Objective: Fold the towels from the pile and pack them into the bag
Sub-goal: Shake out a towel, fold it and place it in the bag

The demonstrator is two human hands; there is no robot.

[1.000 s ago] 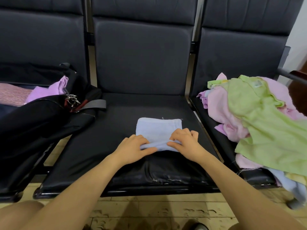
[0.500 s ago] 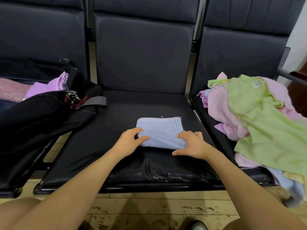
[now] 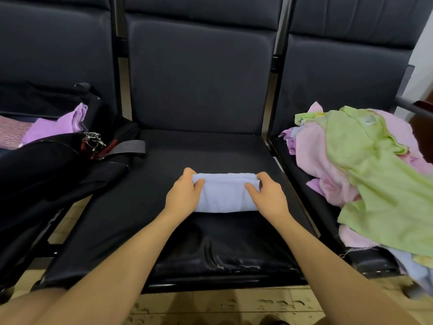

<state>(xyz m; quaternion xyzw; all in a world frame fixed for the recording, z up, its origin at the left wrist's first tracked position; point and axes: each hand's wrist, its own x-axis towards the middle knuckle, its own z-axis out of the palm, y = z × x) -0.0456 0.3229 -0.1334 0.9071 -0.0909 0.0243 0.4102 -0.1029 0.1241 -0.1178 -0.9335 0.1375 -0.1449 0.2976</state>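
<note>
A light blue towel (image 3: 225, 193), folded into a narrow band, lies on the middle black seat (image 3: 164, 184). My left hand (image 3: 184, 193) grips its left end, thumb on top and fingers behind the far edge. My right hand (image 3: 269, 195) grips the right end the same way. The pile of pink, green and purple towels (image 3: 365, 174) is heaped on the right seat. The black bag (image 3: 46, 165) lies open on the left seat with a purple towel (image 3: 56, 127) inside.
Seat backs rise straight behind all three seats. A key ring and a grey strap (image 3: 126, 147) hang from the bag onto the middle seat. A dark armrest (image 3: 412, 106) stands beyond the pile. Worn wooden floor (image 3: 234, 306) shows below the seats.
The towel's near half has been folded over away from me, so it is now narrower. Both hands moved forward from its near edge to its two ends.
</note>
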